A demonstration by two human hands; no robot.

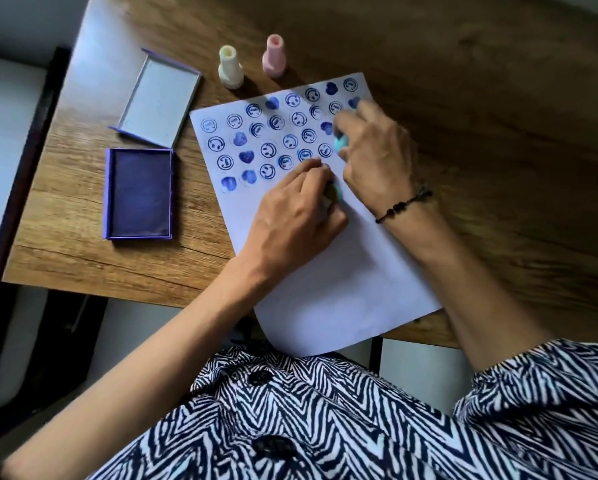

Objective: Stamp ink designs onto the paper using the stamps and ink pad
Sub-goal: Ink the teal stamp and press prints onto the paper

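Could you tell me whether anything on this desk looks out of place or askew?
The paper lies skewed to the table, and its near corner overhangs the table's front edge. The ink pad sits open, its lid tilted beside it. No ink spill shows.

No legible text, brand, label or number appears on any item in view. The paper (328, 258) carries rows of blue stamped signs only: round smiling faces, solid hearts, and circles holding a small mark that may be lettering but is too small and blurred to read. The ink pad (139, 194), its lid (159, 102), the yellow stamp (230, 67) and the pink stamp (275, 57) show no readable markings.
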